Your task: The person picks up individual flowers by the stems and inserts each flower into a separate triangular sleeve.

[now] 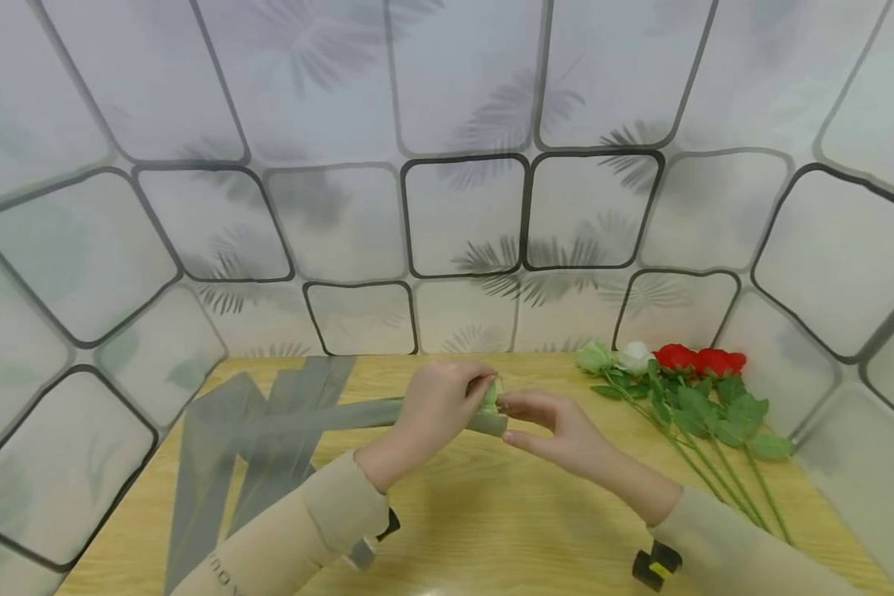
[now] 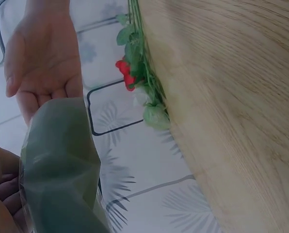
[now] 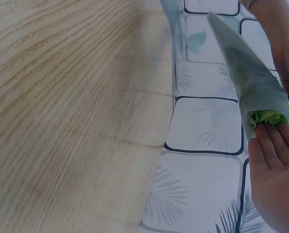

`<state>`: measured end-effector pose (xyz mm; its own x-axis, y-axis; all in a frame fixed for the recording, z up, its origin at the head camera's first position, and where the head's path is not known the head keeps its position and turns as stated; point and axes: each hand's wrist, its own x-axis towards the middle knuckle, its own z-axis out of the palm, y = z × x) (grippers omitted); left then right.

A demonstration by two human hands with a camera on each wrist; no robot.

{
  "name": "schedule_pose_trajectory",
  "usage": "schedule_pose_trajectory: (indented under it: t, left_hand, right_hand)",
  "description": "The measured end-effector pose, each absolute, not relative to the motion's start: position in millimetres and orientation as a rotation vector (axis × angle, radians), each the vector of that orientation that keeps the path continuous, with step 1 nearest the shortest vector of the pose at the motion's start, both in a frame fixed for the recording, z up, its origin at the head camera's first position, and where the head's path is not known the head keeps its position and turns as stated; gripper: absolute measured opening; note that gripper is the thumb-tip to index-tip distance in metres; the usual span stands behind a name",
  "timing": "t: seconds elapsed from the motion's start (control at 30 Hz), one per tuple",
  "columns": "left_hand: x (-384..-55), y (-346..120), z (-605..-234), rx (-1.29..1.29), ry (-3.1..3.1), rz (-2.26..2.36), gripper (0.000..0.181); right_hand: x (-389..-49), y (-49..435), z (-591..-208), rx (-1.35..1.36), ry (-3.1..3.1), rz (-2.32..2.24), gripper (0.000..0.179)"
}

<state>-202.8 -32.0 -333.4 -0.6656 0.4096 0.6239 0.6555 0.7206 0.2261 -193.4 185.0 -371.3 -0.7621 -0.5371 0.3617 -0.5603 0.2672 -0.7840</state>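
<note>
My left hand (image 1: pixel 439 401) grips a single flower rolled in grey-green wrapping paper (image 1: pixel 365 414), held above the table with its narrow end pointing left. Pale green petals (image 1: pixel 492 399) show at the wide end, near the left thumb. In the right wrist view, the ruffled green flower head (image 3: pixel 268 117) sits just inside the paper's opening. My right hand (image 1: pixel 559 430) is at that same end, its fingers extended and fingertips right at the opening. From the left wrist, the smooth paper cone (image 2: pixel 62 160) covers part of the left palm, and the right fingers reach its rim.
Several grey wrapping sheets (image 1: pixel 209 439) lie overlapping on the left of the wooden table (image 1: pixel 492 521). At the right lie long-stemmed flowers: red roses (image 1: pixel 700 358), a white rose (image 1: pixel 635 357) and a green one (image 1: pixel 593 357). A patterned curtain-like wall (image 1: pixel 462 215) encloses the table's back and sides.
</note>
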Motion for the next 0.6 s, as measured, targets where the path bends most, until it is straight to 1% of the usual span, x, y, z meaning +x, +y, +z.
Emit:
schedule_pose_trajectory:
  t: [0.33,0.43,0.6]
  left_hand:
    - [-197,-25,-333,-0.833,-2.390,-0.533,0.010]
    - [-195,-24,-334,-0.836,-2.406,-0.541,0.011]
    - [-197,-29,-333,-0.804,-2.420,-0.650,0.012]
  right_hand:
    - [-205,184,-372,0.918,-2.614,2.010,0.048]
    - [-205,182,-377,0.947,-2.617,1.962,0.046]
    - [-200,180,-382,0.980,-2.572,1.596,0.040]
